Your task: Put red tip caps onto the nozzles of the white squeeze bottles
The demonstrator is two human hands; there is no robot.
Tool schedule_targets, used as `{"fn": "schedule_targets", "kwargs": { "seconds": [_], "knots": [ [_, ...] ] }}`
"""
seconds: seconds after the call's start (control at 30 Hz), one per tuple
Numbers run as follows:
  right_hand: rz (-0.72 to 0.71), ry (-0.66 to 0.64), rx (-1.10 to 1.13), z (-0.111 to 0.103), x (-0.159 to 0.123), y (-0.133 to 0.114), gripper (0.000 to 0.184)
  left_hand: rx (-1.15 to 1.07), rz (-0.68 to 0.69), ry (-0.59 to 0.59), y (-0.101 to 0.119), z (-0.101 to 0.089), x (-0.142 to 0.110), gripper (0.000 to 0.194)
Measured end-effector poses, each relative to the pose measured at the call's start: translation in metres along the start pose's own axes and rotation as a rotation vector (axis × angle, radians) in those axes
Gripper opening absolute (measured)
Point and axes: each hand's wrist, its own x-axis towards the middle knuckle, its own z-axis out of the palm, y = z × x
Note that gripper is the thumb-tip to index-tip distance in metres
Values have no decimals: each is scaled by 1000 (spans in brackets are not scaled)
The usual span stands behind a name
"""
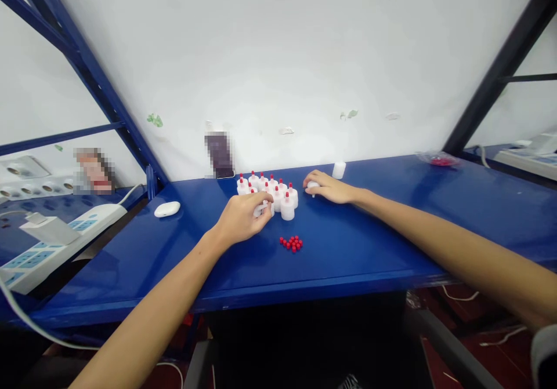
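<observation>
My left hand (244,215) is closed around a small white bottle (260,209), at the front left of a cluster of bottles. These white bottles (287,209) stand upright close together, with red caps on their tips. Off to the right of the cluster, my right hand (333,188) has its fingers curled around another white bottle (312,186), mostly hidden, its narrow tip pointing downward. Several loose red caps (291,243) lie in a small group nearer the front edge. Behind my right hand a lone white bottle (339,170) stands against the wall.
The blue table (348,244) runs along a white wall. A blurred phone (220,154) leans there. A white earbud case (167,209) lies at left, near power strips (65,244). A clear bag with red contents (439,160) is at the far right.
</observation>
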Motion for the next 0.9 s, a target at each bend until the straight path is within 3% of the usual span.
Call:
{"fn": "schedule_targets", "kwargs": {
  "seconds": [0.17,0.4,0.57,0.77,0.9],
  "knots": [
    [90,54,147,-5,0,8,40,-3,8,-6,-1,0,-1,16],
    [-25,88,-18,4,1,11,39,-8,33,-6,0,0,1,16],
    [-81,51,-215,8,0,10,47,-9,32,-9,1,-1,2,16],
    [7,-76,-97,-13,-10,0,40,-22,32,-14,2,-2,3,16],
    [-67,-156,-136,-27,-17,-3,50,-18,36,-10,2,-2,3,16]
  ]
}}
